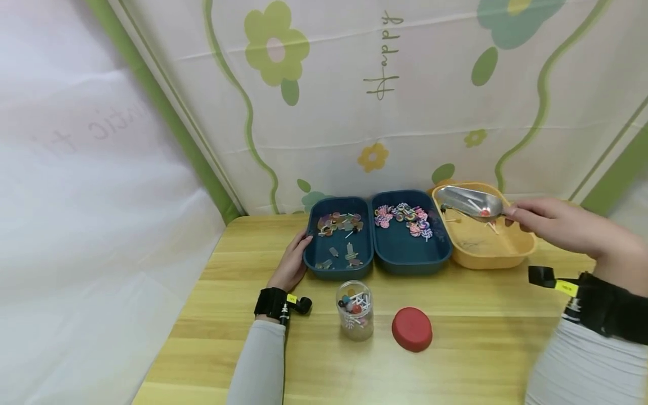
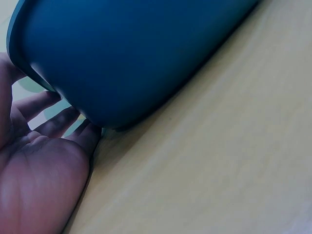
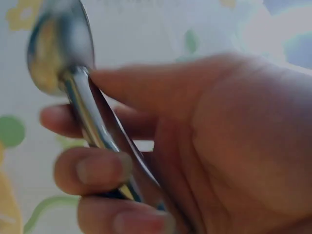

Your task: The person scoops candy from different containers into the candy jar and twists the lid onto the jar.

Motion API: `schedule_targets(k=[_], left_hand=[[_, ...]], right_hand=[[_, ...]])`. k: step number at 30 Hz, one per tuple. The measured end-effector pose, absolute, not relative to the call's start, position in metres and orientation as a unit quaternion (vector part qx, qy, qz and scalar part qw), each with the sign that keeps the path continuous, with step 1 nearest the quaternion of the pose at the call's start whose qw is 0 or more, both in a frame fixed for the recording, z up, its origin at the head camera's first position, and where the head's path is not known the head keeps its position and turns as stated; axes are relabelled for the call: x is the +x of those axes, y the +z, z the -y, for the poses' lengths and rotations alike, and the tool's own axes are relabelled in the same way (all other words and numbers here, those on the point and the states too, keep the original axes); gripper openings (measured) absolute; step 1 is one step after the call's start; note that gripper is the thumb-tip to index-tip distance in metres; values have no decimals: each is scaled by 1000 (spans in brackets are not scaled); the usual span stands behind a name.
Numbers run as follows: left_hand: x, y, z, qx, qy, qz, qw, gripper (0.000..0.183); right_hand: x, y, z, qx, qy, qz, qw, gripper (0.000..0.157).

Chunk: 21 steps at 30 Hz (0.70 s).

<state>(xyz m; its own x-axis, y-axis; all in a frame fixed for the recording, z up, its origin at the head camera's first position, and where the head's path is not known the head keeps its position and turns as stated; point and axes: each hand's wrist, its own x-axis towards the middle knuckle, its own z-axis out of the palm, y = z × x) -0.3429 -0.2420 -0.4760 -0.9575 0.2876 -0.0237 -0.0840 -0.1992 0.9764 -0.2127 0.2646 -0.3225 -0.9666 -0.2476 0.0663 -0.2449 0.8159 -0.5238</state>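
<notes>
My right hand (image 1: 562,225) grips the handle of a metal scoop (image 1: 468,201), which hangs tilted over the yellow tray (image 1: 486,262). A red-headed lollipop piece and white sticks lie in the scoop. In the right wrist view, my fingers (image 3: 97,168) wrap round the shiny handle, with the thumb along it. At the outer side of the left blue tray (image 1: 338,274), my left hand (image 1: 291,263) holds its edge, thumb by the rim and fingers (image 2: 56,122) against the wall below it. This tray carries small popsicle and lollipop pieces.
The middle blue tray (image 1: 412,269) holds swirled lollipop pieces (image 1: 405,214). In front of the trays stands a clear jar (image 1: 356,326) with lollipop pieces inside, beside a red lid (image 1: 412,329). A flowered curtain (image 1: 324,112) rises right behind the wooden table (image 1: 476,349).
</notes>
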Motion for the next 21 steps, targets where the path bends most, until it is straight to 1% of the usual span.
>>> schedule_targets(k=[5, 8, 10, 14, 17, 21], left_hand=[[-344, -478, 245, 83, 773, -617, 121, 51], [-345, -478, 245, 87, 773, -617, 121, 49], [-347, -478, 244, 93, 774, -614, 123, 50], [-350, -476, 241, 103, 776, -610, 126, 51], [-351, -476, 240, 104, 775, -610, 124, 51], [-352, -477, 241, 100, 775, -612, 125, 52]], right_hand=[[-197, -311, -236, -180, -242, -953, -20, 27], [-189, -307, -216, -225, -244, -943, -18, 21], [-186, -305, -201, -264, -255, -930, -10, 21], [-182, -298, -176, -345, -243, -907, 1, 27], [-179, -294, -159, -373, -231, -898, 28, 24], [-178, -292, -144, -352, -224, -906, 70, 19]])
